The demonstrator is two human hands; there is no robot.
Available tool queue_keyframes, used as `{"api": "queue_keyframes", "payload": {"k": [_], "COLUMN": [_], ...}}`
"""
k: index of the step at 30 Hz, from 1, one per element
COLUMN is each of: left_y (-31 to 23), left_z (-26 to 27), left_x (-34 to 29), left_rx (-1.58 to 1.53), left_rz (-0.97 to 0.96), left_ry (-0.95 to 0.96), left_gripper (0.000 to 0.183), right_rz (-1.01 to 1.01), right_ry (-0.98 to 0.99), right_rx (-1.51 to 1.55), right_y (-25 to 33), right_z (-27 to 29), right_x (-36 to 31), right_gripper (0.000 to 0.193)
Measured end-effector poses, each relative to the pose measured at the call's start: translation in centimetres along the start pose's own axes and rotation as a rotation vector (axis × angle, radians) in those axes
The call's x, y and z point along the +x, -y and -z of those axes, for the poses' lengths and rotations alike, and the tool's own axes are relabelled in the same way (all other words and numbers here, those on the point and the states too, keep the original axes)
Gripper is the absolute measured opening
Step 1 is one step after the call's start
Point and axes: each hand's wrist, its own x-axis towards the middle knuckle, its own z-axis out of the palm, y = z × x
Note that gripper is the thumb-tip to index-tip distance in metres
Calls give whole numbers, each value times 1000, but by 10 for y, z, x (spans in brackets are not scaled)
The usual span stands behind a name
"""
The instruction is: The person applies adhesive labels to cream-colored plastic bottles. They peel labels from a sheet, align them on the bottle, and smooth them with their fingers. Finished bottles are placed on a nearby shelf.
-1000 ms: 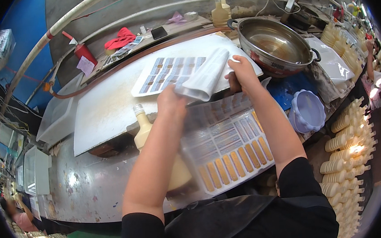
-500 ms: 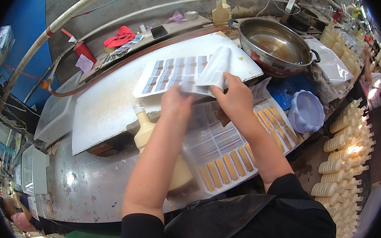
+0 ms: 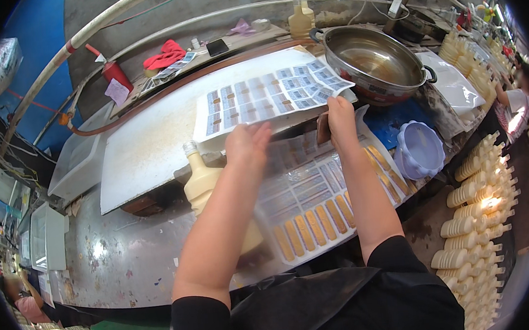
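A white sheet printed with rows of blue-grey labels (image 3: 243, 104) is spread over a white board (image 3: 143, 144). My left hand (image 3: 248, 142), slightly blurred, is at the sheet's near edge with its fingers stretched out and nothing in them. At the sheet's near right corner is my right hand (image 3: 340, 119), closed round a small flat brown piece (image 3: 323, 129); whether it also touches the sheet I cannot tell. Below my hands, more label sheets (image 3: 314, 223) with gold strips lie under clear film. A cream bottle (image 3: 199, 177) lies beside my left forearm, which partly hides it.
A large two-handled metal pan (image 3: 378, 61) stands right of the board, with a lavender scalloped bowl (image 3: 420, 151) nearer me. Many cream bottles (image 3: 471, 222) are lined up at lower right. A red bottle (image 3: 117, 76) and red cloth (image 3: 167, 54) are behind the board.
The rolled-back right part of the printed sheet has come down flat toward the right. My right hand has moved slightly right; the brown piece now shows beside it.
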Motion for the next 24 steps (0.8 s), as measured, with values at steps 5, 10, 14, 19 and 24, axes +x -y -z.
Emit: {"api": "queue_keyframes", "payload": {"k": [5,10,14,19,24], "left_y": [5,-3,-4,-18,-43], "left_z": [-5,1,2,1,46], "left_x": [-2,6,2,-37,-111], "left_rx": [-31,-27,-7,135,441], "left_rz": [-16,-37,-15,177,-200], "left_ry": [-67,-58,-10,143,428], "left_gripper": [38,38,38,40,36], "right_rz": [-134,-223,-278,-422,-59], "right_ry": [108,92,93,407,210], "right_rx": [161,140,128,-9,-408], "right_y": [2,9,30,72,121], "right_z": [3,1,6,30,75], "right_x": [14,-7,-19,-35,12], "right_gripper": [18,21,31,44,33]}}
